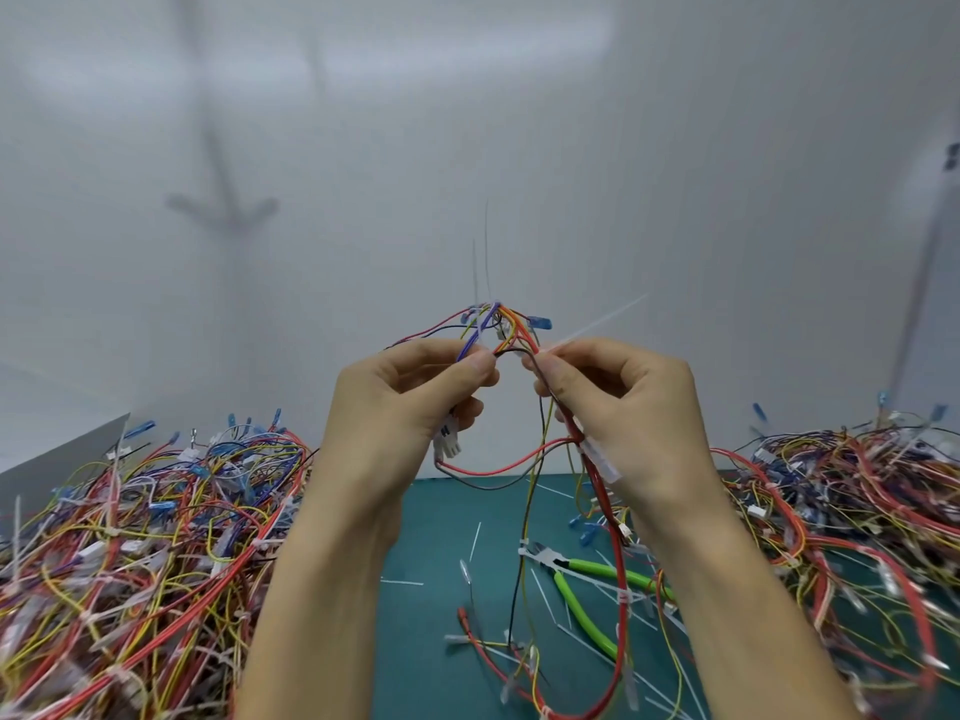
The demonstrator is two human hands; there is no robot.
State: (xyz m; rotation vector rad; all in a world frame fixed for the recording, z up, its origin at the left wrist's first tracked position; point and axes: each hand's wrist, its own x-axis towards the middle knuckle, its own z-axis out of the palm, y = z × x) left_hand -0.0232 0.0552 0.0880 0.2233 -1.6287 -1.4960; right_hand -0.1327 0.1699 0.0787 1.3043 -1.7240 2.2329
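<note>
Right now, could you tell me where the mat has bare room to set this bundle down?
The mat is barest between the left forearm and the cutters, bar a few tie offcuts. The left pile and right pile are crowded.

Glossy plastic-coated wires (498, 330), translucent plastic tie (597, 324), matt green mat (431, 537).

Bright, even light; soft shadows, edges warped.

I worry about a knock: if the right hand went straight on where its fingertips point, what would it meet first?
Likely the wire harness bridging both hands, then the left hand close beyond; depth is unclear.
</note>
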